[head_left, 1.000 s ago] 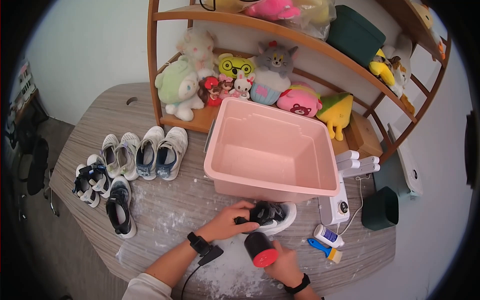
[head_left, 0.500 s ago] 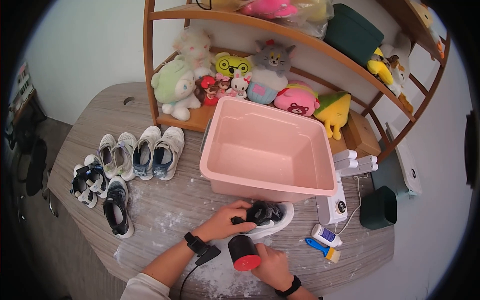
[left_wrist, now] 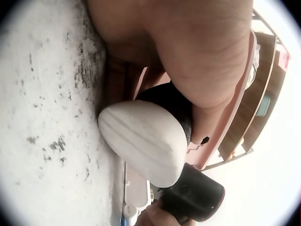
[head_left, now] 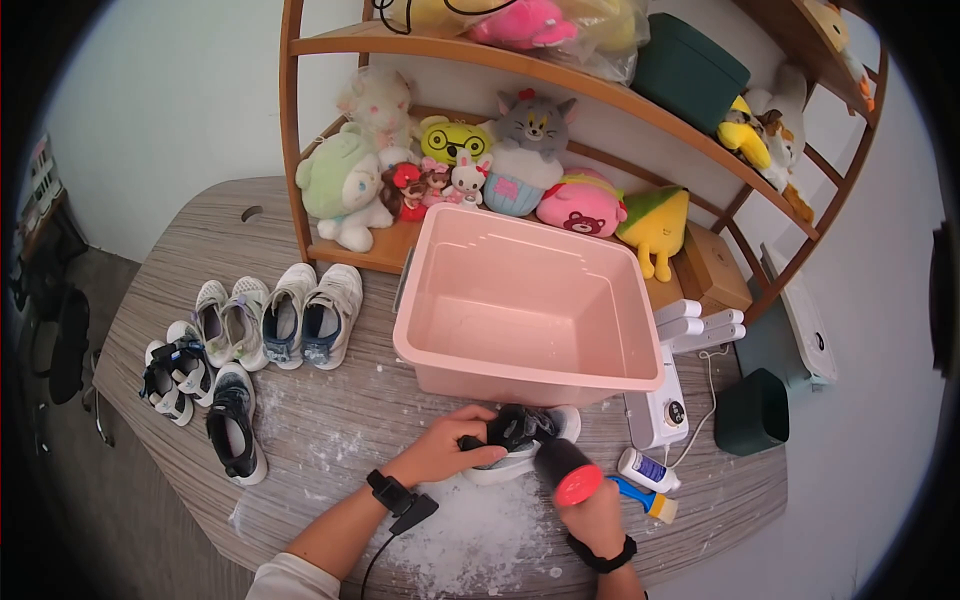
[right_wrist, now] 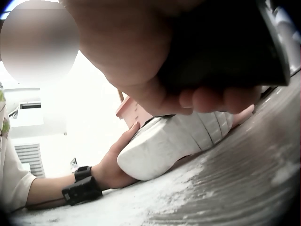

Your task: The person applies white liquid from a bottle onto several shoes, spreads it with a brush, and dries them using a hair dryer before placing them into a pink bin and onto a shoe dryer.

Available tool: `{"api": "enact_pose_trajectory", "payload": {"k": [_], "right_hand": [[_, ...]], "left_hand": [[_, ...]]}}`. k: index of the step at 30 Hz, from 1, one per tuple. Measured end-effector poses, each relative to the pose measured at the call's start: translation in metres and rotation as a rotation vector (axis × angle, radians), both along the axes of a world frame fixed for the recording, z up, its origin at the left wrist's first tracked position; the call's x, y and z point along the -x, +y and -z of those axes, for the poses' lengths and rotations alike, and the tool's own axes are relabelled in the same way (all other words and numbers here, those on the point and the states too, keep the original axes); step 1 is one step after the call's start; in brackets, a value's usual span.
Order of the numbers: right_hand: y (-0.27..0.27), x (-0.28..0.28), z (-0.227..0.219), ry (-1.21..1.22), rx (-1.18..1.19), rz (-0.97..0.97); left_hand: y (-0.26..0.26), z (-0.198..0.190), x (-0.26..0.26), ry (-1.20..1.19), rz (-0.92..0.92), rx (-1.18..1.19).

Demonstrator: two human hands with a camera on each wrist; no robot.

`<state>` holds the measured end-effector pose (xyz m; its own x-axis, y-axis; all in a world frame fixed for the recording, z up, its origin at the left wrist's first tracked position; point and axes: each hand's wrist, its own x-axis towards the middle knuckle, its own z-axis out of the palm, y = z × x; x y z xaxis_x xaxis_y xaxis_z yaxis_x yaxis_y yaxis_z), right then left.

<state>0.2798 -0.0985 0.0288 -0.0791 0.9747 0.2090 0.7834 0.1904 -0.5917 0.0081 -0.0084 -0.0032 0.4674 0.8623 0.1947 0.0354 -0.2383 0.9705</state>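
Note:
My left hand (head_left: 438, 450) grips a black shoe with a white sole (head_left: 515, 428) at its heel end, in front of the pink bin. The toe points right. In the left wrist view, the white sole (left_wrist: 141, 141) lies close over the powdery tabletop. My right hand (head_left: 595, 520) holds a black hair dryer with a red end (head_left: 565, 470) by its handle. The dryer's far end overlaps the toe side of the shoe in the head view. From the right wrist, the black barrel (right_wrist: 225, 47) fills the upper part, with the shoe behind it.
A pink bin (head_left: 530, 378) stands behind the shoe. Several other shoes (head_left: 235, 425) line the left side. A white device (head_left: 655, 410), a white bottle (head_left: 648, 468), a blue brush (head_left: 640, 495) and a green bin (head_left: 750, 410) are right. White powder (head_left: 465, 530) covers the front tabletop.
The hair dryer in my right hand swung left, then right and up toward the shoe's toe. My left hand keeps its grip on the shoe, which stays nearly in place.

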Motion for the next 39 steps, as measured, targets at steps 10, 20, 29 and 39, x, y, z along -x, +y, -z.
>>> {"api": "enact_pose_trajectory", "payload": {"k": [10,20,29,39], "right_hand": [[-0.002,0.010,-0.010,-0.047,0.090,-0.083],[0.016,-0.029,0.000,0.099,-0.070,0.075],[0.017,-0.038,-0.003,0.144,-0.029,0.149],[0.018,-0.044,-0.012,0.375,0.037,0.185]], "left_hand": [[0.000,0.001,-0.001,-0.020,0.004,-0.024],[0.000,0.004,-0.001,-0.003,-0.044,-0.117],[-0.009,-0.010,-0.005,0.079,-0.017,-0.030],[-0.008,-0.019,-0.013,-0.053,-0.008,-0.149]]}}
